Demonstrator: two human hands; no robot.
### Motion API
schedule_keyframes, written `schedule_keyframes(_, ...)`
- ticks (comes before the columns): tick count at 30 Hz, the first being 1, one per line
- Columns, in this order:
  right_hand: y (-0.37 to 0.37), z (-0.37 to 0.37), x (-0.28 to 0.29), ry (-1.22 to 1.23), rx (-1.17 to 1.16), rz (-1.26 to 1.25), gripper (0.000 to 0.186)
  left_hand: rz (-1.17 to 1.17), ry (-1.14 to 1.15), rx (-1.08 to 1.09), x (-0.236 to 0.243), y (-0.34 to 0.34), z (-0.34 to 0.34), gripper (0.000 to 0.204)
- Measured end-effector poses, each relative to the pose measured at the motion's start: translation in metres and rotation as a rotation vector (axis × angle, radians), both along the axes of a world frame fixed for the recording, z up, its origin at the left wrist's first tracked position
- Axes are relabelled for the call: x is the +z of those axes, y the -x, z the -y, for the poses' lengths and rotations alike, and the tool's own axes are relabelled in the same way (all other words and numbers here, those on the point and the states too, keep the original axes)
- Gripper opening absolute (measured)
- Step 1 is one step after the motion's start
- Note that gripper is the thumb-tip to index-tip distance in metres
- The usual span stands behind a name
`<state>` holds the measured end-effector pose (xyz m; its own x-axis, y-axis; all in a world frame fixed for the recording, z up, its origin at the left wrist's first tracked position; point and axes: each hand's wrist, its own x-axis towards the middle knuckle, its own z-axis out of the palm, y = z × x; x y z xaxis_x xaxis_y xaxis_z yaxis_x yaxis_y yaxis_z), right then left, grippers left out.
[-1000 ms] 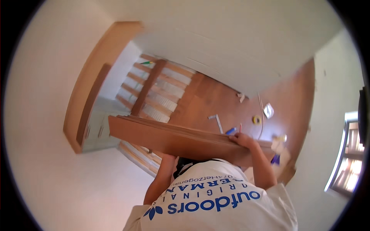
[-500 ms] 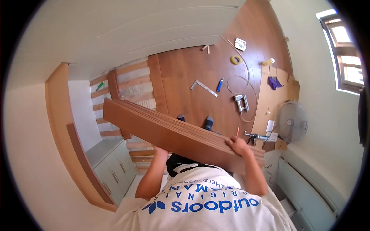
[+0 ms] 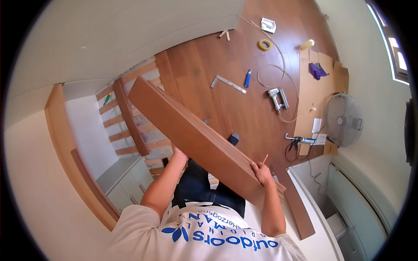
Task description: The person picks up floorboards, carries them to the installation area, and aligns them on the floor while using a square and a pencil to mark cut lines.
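A stack of long brown wood planks [image 3: 191, 135] lies slantwise across my front, its far end up to the left. My left hand [image 3: 179, 153] is closed on the stack's lower left edge; its fingers are mostly hidden underneath. My right hand [image 3: 262, 173] grips the opposite edge near the right end. An orange-red pencil [image 3: 265, 159] sticks up from the fingers of that same hand. Beside the stack's right end, another brown plank [image 3: 298, 209] rests on a white surface [image 3: 285, 232].
Wooden battens [image 3: 117, 119] cross the floor at left, with a brown board [image 3: 130, 117] over them. A metal square [image 3: 229, 84], blue cutter knife [image 3: 247, 78], nail gun [image 3: 278, 99] and hose lie ahead. A fan [image 3: 344, 119] and caulking gun [image 3: 301, 139] are at right.
The stack has turned to a steeper slant, its left end swinging away from me and its right end nearer. The loose plank at right has come into sight. Both hands keep their hold.
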<state>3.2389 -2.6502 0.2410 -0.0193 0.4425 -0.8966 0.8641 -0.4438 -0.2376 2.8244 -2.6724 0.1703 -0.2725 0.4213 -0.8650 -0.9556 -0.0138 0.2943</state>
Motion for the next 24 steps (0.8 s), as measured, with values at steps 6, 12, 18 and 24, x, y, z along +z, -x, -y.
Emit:
schedule_keyframes(6, -0.042, -0.030, -0.091, -0.020, 0.031, 0.003, 0.067, 0.080, -0.084, -0.042, -0.075, -0.038, -0.025, 0.062)
schedule_keyframes(12, -0.059, -0.067, -0.222, 0.003, 0.089, -0.006, 0.065, 0.067, -0.055, -0.051, -0.191, -0.060, -0.045, 0.063)
schedule_keyframes(18, -0.089, -0.082, -0.401, -0.016, 0.101, -0.031, 0.062, 0.135, 0.042, -0.031, -0.350, -0.092, -0.059, 0.066)
schedule_keyframes(24, -0.126, -0.088, -0.532, -0.061, 0.159, -0.055, 0.059, 0.119, -0.088, 0.049, -0.499, -0.124, -0.043, 0.065)
